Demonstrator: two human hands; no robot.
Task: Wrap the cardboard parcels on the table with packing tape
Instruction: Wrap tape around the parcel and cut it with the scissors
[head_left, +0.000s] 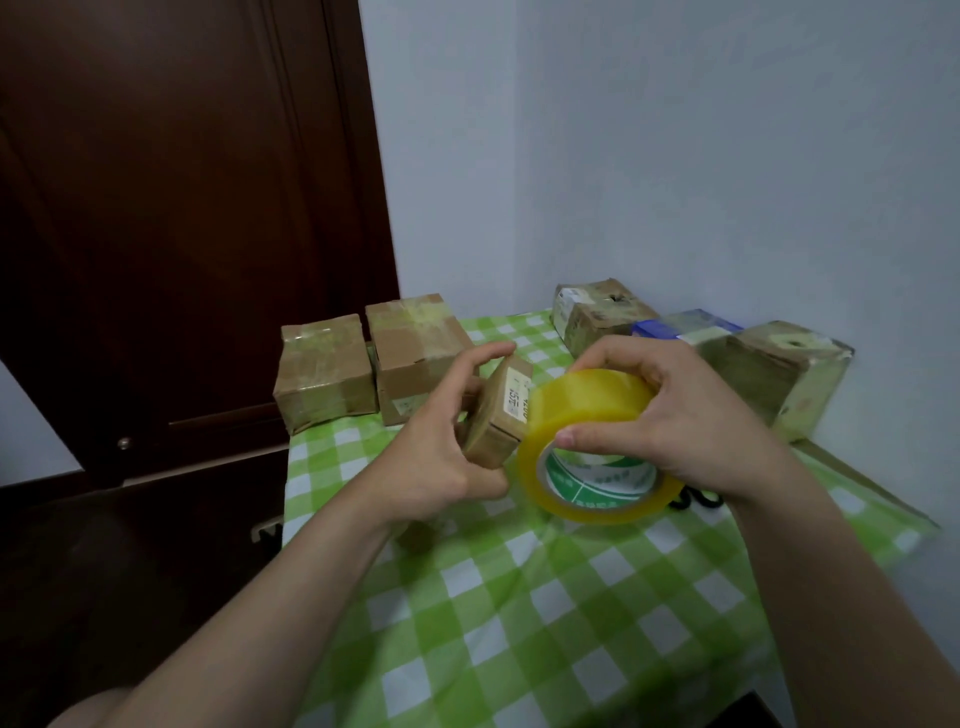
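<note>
While held in the left grip (441, 447), one small parcel (500, 415); in the right grip (680, 421), one tape roll (587, 405).

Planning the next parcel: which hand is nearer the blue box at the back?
Right. The right hand, gripping the tape roll, sits just in front of the blue box; the left hand, holding a small parcel, is farther off to its left.

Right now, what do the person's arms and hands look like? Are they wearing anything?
Both arms are bare. The left forearm and right forearm show no sleeves as far as the picture reaches. The left hand and right hand have no gloves, and no rings, watch or bracelet can be seen.
</note>
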